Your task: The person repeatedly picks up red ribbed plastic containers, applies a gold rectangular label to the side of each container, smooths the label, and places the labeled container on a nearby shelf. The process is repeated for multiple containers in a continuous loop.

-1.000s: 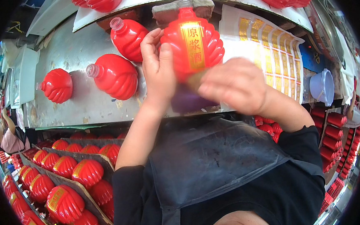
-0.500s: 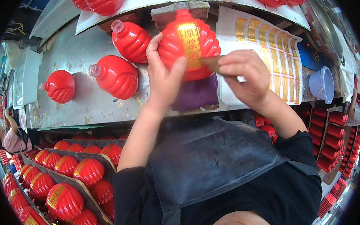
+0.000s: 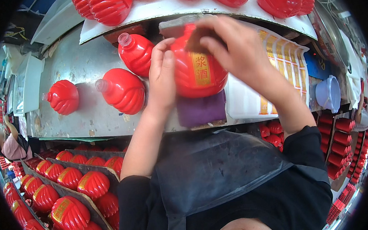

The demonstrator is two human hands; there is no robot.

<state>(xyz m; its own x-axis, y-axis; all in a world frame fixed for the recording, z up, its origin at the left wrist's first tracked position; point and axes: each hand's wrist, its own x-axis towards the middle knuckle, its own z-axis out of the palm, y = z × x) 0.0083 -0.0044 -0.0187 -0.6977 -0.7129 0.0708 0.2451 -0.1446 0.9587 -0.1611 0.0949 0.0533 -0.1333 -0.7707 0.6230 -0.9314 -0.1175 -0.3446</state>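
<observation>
My left hand (image 3: 161,76) grips the left side of a round ribbed red bottle (image 3: 198,70) with a gold vertical label, held over a purple cloth (image 3: 201,109) on the metal bench (image 3: 71,58). My right hand (image 3: 232,51) presses a small brown pad against the bottle's upper part. Its fingers cover the bottle's top.
Three uncapped red bottles lie on the bench: one (image 3: 136,52) by my left hand, one (image 3: 121,90) below it, one (image 3: 63,97) further left. A white sheet of gold labels (image 3: 274,71) lies right. Labelled bottles (image 3: 71,193) fill cardboard trays lower left. Another person (image 3: 9,144) stands far left.
My right hand has moved from the bottle's lower right up over its top, wiping with the brown pad. The bottle has turned slightly in my left hand.
</observation>
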